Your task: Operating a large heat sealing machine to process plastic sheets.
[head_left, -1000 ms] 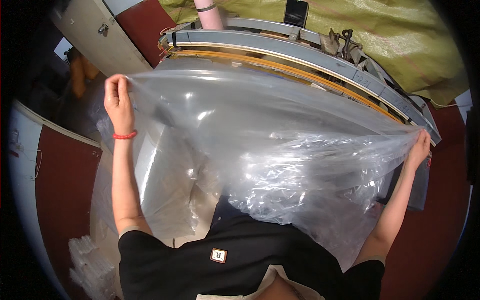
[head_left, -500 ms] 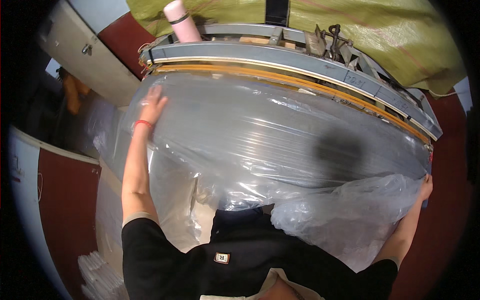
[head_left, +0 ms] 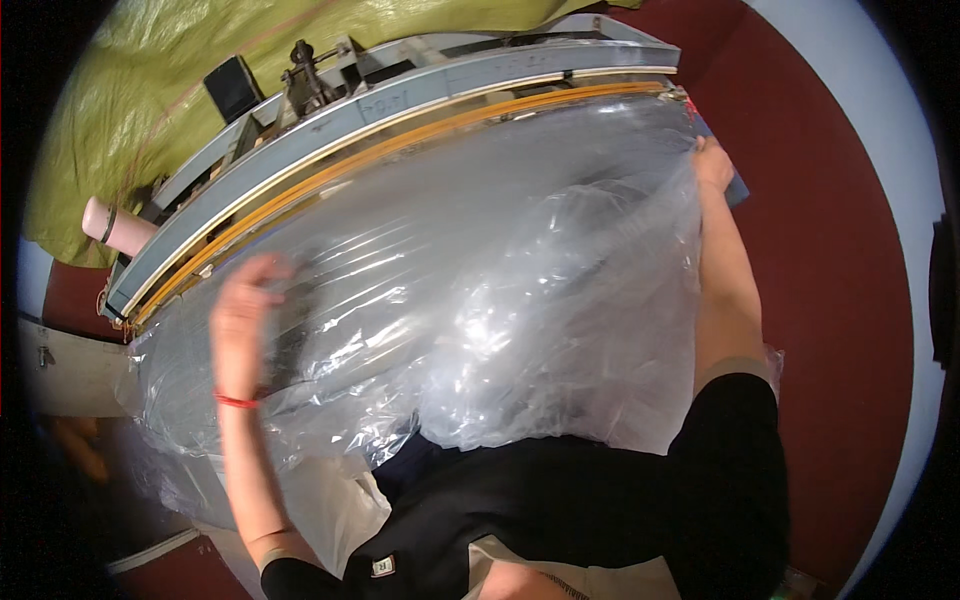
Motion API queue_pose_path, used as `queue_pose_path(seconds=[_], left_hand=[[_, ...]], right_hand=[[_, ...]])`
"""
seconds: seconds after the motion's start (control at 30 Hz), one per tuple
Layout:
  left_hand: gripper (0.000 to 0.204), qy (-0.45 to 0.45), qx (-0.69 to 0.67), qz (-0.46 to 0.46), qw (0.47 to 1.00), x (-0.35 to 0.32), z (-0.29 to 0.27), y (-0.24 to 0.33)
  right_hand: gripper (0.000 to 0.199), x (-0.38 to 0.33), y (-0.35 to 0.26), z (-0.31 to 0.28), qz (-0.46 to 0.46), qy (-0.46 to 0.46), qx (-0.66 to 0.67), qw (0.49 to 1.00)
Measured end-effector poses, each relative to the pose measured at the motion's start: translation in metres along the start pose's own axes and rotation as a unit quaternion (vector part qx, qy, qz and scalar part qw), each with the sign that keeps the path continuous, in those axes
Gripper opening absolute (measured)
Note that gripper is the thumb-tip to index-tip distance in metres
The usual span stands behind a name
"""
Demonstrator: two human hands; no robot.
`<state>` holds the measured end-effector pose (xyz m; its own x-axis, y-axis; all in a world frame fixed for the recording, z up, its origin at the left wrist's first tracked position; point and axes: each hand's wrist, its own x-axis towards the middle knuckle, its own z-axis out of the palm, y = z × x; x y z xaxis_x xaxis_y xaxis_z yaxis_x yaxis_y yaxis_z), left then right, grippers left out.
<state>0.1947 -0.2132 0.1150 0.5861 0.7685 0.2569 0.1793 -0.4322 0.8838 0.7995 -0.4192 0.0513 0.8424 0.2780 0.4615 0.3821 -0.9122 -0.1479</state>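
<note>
A wide sheet of clear plastic film (head_left: 480,230) lies spread over the work surface in front of me, creased in the middle and bunched toward my body. At its far right corner my right hand (head_left: 712,165) pinches the film's edge, fingers closed. My left hand (head_left: 248,310), with a red cord on the wrist, hovers over the left part of the film, blurred, its fingers apart and nothing in them. Along the film's far edge runs a long grey metal bar (head_left: 400,95) with an orange strip (head_left: 330,170) beneath it.
A pink bottle (head_left: 120,228) leans at the bar's left end. Behind the bar stand a dark phone-like slab (head_left: 232,88) and a metal clamp (head_left: 308,75). A yellow-green woven tarp (head_left: 150,110) hangs at the back. Dark red wall panelling (head_left: 820,300) rises on the right.
My view has swung to the right. My left hand has lifted off the film's left end and come inward. The right hand still holds the film's edge, now at the far right corner.
</note>
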Motion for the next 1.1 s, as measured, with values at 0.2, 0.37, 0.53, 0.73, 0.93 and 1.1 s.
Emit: queue_pose_path(seconds=[0.2,0.37,0.53,0.73,0.93,1.1], left_hand=[[0.059,-0.520,-0.116,0.127,0.836,-0.063,0.194,0.081],[0.034,-0.590,-0.408,0.081,0.692,-0.066,0.210,0.110],[0.027,-0.177,0.014,0.016,0.984,-0.059,0.258,0.038],[0.021,-0.323,-0.049,-0.021,0.945,-0.070,0.214,0.035],[0.028,-0.189,0.374,0.000,0.908,-0.100,0.073,0.079],[0.043,0.151,0.430,0.041,0.889,-0.133,0.009,0.089]], right_hand=[[0.031,0.001,-0.001,0.013,-0.018,-0.012,0.032,0.999],[0.030,0.007,0.005,0.013,-0.016,-0.015,0.052,0.998],[0.029,0.007,0.002,0.010,-0.005,-0.024,0.066,0.998],[0.028,0.002,0.000,0.010,-0.019,-0.027,0.087,0.996],[0.030,0.005,0.009,0.019,-0.103,-0.038,0.125,0.986],[0.030,0.002,0.007,0.018,-0.124,-0.007,0.143,0.982]])
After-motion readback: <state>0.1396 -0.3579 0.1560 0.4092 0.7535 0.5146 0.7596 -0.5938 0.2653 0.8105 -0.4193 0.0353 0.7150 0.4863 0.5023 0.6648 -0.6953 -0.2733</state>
